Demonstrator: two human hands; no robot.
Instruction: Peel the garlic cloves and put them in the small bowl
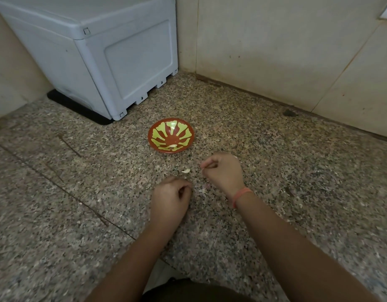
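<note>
The right hand (223, 171) pinches a pale scrap (203, 168); the left hand (170, 194) is curled, and any contents are hidden. A clove (186, 170) lies on the floor (79, 203) between them; another clove (173, 146) sits in the bowl (157, 129) beyond.

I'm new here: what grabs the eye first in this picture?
The red bowl with its yellow-green sunburst pattern stands out on the speckled stone floor, one pale garlic clove inside at its near edge. Nearer the camera, the left hand and right hand show curled fingers, with a second clove on the floor between them and the bowl.
</note>
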